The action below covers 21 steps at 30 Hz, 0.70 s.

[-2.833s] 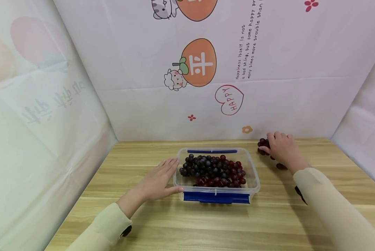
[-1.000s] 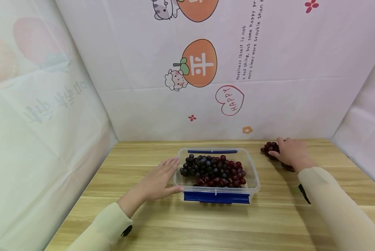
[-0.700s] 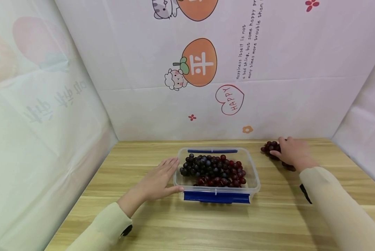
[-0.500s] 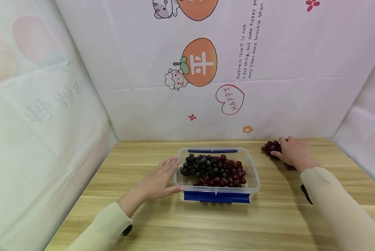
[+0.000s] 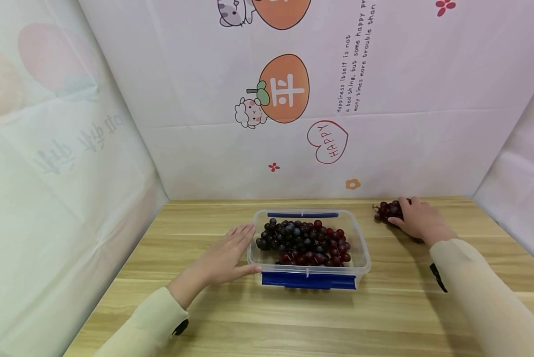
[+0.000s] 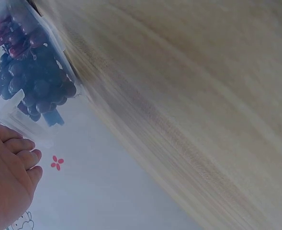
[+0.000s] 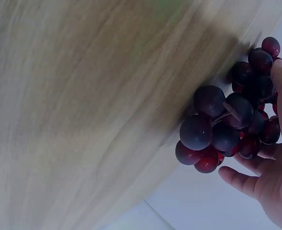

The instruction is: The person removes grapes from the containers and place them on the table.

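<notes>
My right hand holds a bunch of dark red grapes at the back right of the table. In the right wrist view, thumb and fingers go round the far part of the bunch, whose near grapes hang close over the wood. A clear plastic box with blue clips stands mid-table, lid off. Inside lie black grapes and red grapes. Fairly straight fingers of my left hand rest against the box's left side, the thumb at its front corner. The left wrist view shows those fingertips beside the box wall.
The wooden table ends at a white printed sheet behind. More white sheeting hangs along the left side and another sheet along the right. The box stands between the two hands.
My right hand and its bunch have shifted a little to the right; the bunch has turned slightly, and a stem now shows at its left end. Left hand and box stay put.
</notes>
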Motion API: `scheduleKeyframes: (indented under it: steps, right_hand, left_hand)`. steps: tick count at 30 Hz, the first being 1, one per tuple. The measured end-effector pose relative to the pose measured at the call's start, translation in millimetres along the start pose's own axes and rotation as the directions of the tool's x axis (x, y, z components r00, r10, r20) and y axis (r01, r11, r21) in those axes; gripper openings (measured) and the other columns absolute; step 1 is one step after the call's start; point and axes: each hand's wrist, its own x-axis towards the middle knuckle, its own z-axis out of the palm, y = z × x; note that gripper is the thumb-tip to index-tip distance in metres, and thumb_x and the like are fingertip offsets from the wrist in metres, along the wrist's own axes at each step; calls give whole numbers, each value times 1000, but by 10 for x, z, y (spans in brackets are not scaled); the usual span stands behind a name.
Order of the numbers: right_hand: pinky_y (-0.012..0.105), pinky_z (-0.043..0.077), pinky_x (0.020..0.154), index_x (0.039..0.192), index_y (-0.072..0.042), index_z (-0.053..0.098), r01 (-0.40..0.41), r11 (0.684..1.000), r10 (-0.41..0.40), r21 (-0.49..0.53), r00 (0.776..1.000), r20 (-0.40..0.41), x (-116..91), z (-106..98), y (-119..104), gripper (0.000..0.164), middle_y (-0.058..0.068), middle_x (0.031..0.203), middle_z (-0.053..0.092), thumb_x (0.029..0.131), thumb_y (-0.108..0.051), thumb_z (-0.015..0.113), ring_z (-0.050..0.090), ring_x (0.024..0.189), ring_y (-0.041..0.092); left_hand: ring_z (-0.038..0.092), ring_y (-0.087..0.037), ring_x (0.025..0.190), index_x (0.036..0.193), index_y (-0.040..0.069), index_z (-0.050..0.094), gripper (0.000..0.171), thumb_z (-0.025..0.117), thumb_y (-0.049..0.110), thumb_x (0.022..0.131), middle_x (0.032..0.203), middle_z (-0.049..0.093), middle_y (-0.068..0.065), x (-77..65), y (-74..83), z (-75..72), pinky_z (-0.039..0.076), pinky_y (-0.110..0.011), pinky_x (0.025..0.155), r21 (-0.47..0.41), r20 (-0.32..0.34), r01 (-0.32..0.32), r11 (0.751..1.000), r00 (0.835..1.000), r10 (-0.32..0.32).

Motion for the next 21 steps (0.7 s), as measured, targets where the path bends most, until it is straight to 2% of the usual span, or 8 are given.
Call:
scheduleKeyframes:
  steps: [8, 17, 21]
  right_hand:
    - [67, 46, 74, 131, 14, 37, 0, 1000, 0, 19, 1000, 12, 9, 13, 10, 75, 46, 117, 44, 98, -51, 51, 51, 98, 61]
    - [69, 44, 78, 132, 15, 36, 8, 998, -9, 57, 1000, 7, 0, -50, -14, 71, 44, 117, 45, 99, -46, 52, 48, 102, 61]
    - [66, 46, 74, 132, 15, 35, 19, 999, -19, 50, 1000, -4, -1, -91, -25, 73, 44, 114, 45, 99, -47, 50, 51, 97, 59]
  left_hand:
    - [9, -26, 146, 154, 0, 16, 97, 32, 73, 92, 160, 15, -16, 0, 2, -2, 10, -39, 118, 5, 5, 1, 1000, 1000, -1]
    - [9, -26, 146, 154, -1, 17, 97, 32, 73, 92, 159, 15, -16, -1, 4, -5, 10, -40, 118, 0, 8, 0, 1000, 1000, 0]
    - [10, -26, 146, 154, -1, 18, 97, 31, 73, 92, 159, 15, -16, -4, 6, -7, 10, -40, 118, -1, 5, 0, 1000, 1000, 0]
